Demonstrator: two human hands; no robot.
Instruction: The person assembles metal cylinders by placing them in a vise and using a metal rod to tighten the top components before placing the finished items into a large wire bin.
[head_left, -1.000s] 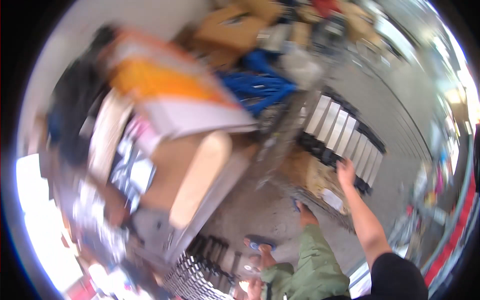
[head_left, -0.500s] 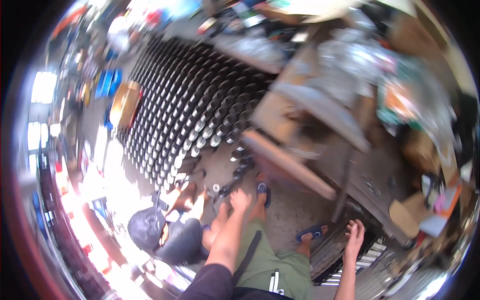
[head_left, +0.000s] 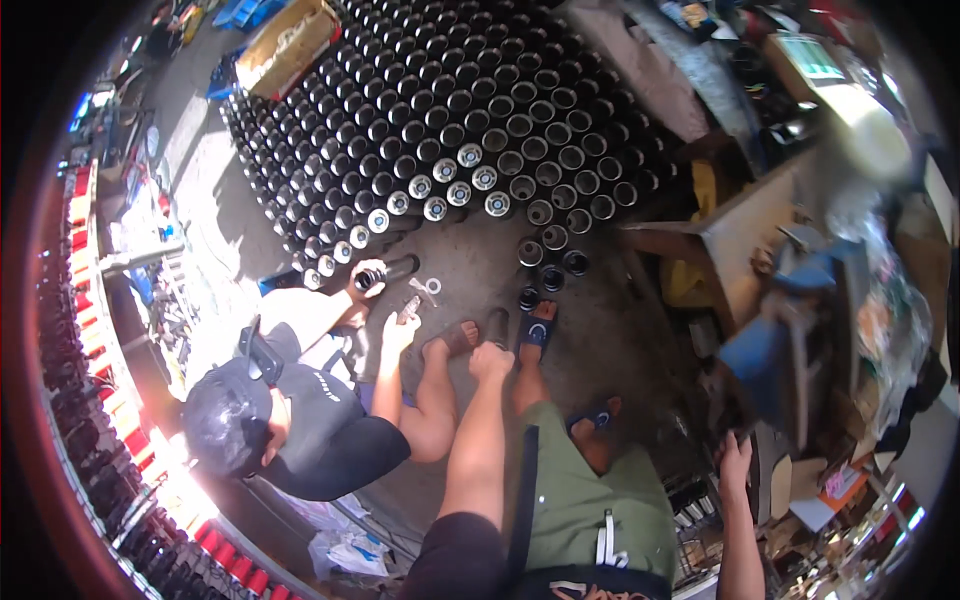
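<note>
My left hand (head_left: 490, 360) is closed in front of me, low over the floor, against the near end of a dark cylinder (head_left: 497, 325) that it appears to grip. Just beyond stand a few black cups (head_left: 552, 279) by my sandalled foot. Farther off, a large block of black metal-rimmed cups (head_left: 440, 110) stands upright in rows; several near ones show silvery ends (head_left: 459, 194). At the right, my right hand (head_left: 735, 458) has its fingers curled beside dark, blurred clutter; what it holds, if anything, is hidden.
A person in a dark cap (head_left: 230, 425) squats at my left, holding a black cup (head_left: 371, 277) and a small object (head_left: 411, 308). A white ring (head_left: 433, 286) lies on the floor. A carton (head_left: 288, 48) stands far left. Wooden furniture (head_left: 765, 215) and plastic bags (head_left: 880, 300) crowd the right.
My view has swung, so the cups now sit higher in it. My left hand has moved toward the dark cylinder. My right hand's fingers, spread before, are now curled.
</note>
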